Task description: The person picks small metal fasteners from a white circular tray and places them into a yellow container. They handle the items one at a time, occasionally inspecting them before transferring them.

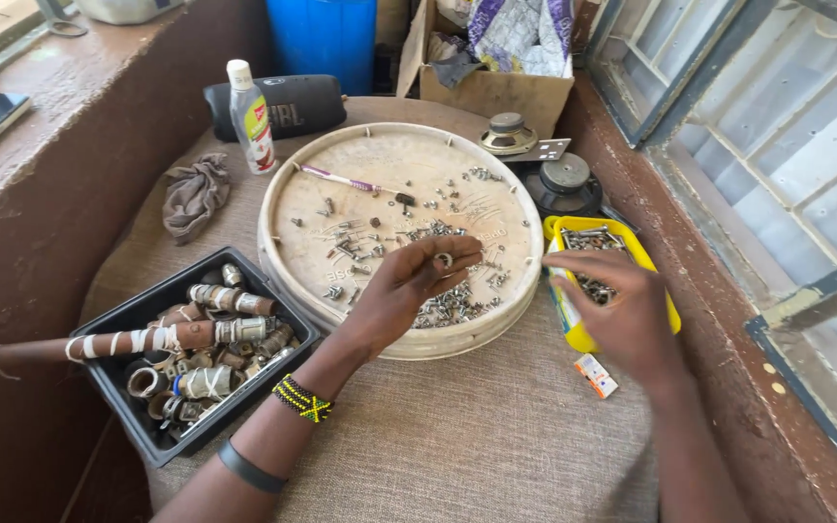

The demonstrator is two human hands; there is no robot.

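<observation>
Grey cloth (457, 436) covers our table. On it, our left hand (409, 286) pinches a small metal ring (445, 260) between thumb and fingertips above the round tray (288, 261) of loose screws (452, 305). Our right hand (622, 310), fingers narrowed around nothing visible, hovers over the yellow tub (661, 300). We judge sorting underway; next needs a precise release

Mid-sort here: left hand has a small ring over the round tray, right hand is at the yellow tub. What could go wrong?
1. The small ring sits loosely at the left hand fingertips; it may drop into the loose screws and get lost.
2. The yellow tub sits close to the table edge by the window; the right hand might nudge it off.
</observation>
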